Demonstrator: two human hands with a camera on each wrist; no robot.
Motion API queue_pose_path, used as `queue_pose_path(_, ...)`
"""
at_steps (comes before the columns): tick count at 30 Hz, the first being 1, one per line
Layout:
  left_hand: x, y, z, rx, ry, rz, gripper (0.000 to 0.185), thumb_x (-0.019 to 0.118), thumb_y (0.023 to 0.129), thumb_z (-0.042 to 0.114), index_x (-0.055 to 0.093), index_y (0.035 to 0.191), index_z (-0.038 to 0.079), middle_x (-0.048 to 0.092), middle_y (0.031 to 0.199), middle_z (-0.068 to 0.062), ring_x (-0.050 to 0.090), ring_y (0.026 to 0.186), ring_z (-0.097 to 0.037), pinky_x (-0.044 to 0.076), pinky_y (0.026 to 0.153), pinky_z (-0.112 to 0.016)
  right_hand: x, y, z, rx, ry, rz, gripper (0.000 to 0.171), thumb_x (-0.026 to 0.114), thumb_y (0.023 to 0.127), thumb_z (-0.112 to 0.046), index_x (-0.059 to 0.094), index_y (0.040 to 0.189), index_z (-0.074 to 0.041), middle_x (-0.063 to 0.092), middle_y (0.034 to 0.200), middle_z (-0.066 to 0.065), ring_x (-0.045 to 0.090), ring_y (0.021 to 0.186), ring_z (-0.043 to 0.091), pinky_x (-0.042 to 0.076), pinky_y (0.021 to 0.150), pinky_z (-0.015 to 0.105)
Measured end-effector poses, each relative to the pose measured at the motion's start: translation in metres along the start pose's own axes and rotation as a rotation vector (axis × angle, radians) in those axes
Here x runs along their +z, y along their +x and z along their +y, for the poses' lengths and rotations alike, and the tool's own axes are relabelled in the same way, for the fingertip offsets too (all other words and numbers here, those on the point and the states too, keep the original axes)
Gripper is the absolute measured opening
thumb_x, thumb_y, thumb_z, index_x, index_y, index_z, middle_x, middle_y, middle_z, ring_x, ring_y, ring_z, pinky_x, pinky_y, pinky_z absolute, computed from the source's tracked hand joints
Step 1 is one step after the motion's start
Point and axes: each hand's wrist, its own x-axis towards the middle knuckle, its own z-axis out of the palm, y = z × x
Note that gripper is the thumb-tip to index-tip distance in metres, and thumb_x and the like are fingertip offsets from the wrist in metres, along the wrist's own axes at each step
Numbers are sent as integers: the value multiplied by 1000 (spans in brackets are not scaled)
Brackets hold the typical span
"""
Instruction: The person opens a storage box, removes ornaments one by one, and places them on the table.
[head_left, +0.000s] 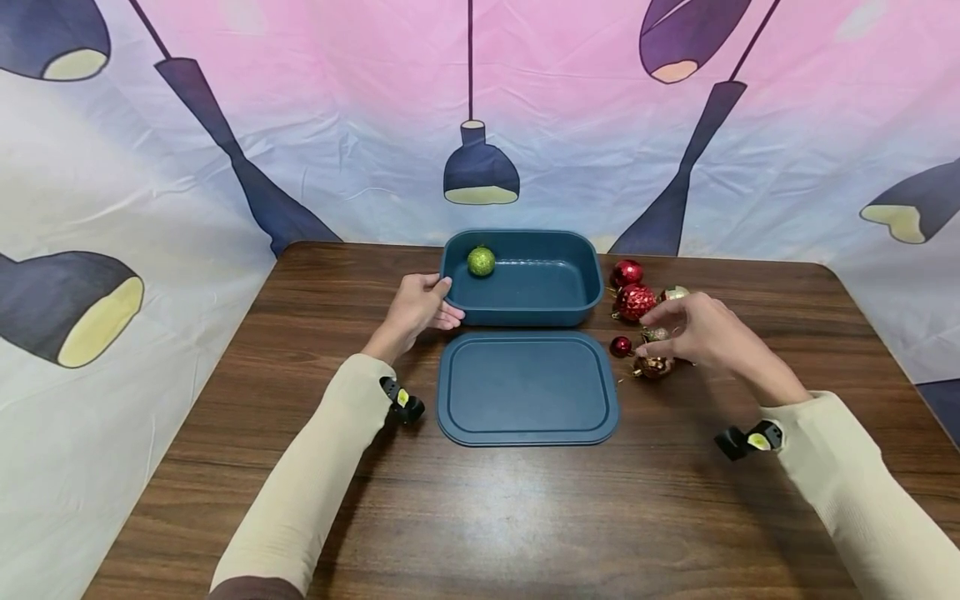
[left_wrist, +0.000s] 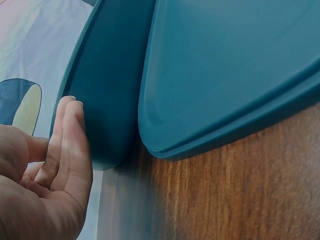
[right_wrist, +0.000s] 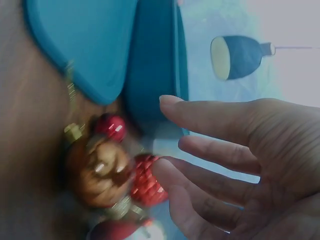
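Note:
A teal box [head_left: 525,310] stands at the back middle of the table with a green glitter ball [head_left: 481,261] inside. Its flat lid [head_left: 527,387] lies just in front of it. My left hand [head_left: 444,302] rests against the box's left wall, and in the left wrist view its fingers [left_wrist: 70,135] lie straight on that wall [left_wrist: 107,90]. My right hand [head_left: 651,335] hovers open over a cluster of ornaments right of the box: a faceted red ball [head_left: 636,302], a small red ball [head_left: 620,346] and a gold ball [head_left: 656,366]. In the right wrist view its fingers [right_wrist: 215,150] are spread and hold nothing.
Another red ball [head_left: 627,272] and a pale gold ball [head_left: 673,293] lie behind the cluster. The wooden table [head_left: 495,517] stretches bare toward me. A printed cloth backdrop [head_left: 480,100] hangs behind and wraps both sides.

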Motion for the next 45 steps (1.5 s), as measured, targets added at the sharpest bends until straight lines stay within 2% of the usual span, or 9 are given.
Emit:
queue_pose_path(3,0,0,0,-1,3,-1,53,46,110,26,35,157,2,74,84,-16,74,66,-22,63,65,-30,-3,8,-13,-41,33,-18,44,88,81,-34,76,113,-6,71,119,17,63,109,33,53,87,51)
queue_pose_path(8,1,1,0,16,11,-4,53,46,110,26,35,157,2,74,85,-17,75,72,-27,63,66,-31,-4,26,-35,-97,63,-49,41,85,84,-33,75,115,-7,73,112,13,67,95,26,55,80,46)
queue_pose_path(13,0,0,-1,11,13,2,53,46,110,26,35,157,2,74,85,-17,75,77,-33,63,67,-32,3,50,-58,-131,88,-88,41,84,86,-29,74,118,-5,72,114,14,68,101,30,56,86,50)
queue_pose_path(17,-1,-1,0,4,10,7,53,46,111,26,34,157,3,74,84,-16,75,76,-31,63,66,-30,10,72,-75,-127,90,-106,40,83,87,-27,73,118,-5,71,117,16,64,111,34,54,92,52)
queue_pose_path(23,-3,0,0,4,6,7,53,46,110,26,34,157,3,74,84,-16,75,72,-27,63,65,-29,25,103,-97,-87,115,-116,44,85,85,-28,72,121,-6,69,121,18,62,113,31,55,93,49)
queue_pose_path(27,-2,0,-1,8,4,3,53,46,111,26,35,157,3,74,83,-16,75,70,-26,64,69,-34,38,117,-108,-69,115,-77,48,85,84,-30,70,123,-6,69,122,15,63,112,29,54,95,49)
queue_pose_path(33,-1,0,-1,17,-13,-9,52,45,111,24,34,156,1,74,80,-16,72,60,-18,63,63,-32,59,137,-118,-25,137,-19,53,85,84,-28,68,127,-1,68,121,14,63,110,29,54,95,47)
queue_pose_path(40,-2,0,0,8,-6,-12,54,46,110,25,33,157,2,74,82,-16,75,72,-28,64,70,-37,80,157,-126,19,161,71,58,84,85,-31,65,130,0,65,125,15,61,113,32,53,97,47)
queue_pose_path(45,-2,0,0,4,0,-10,54,46,110,25,33,157,2,74,82,-16,75,73,-29,63,73,-39,92,169,-131,46,186,136,65,84,86,-34,61,136,0,63,133,16,60,118,33,50,102,48)
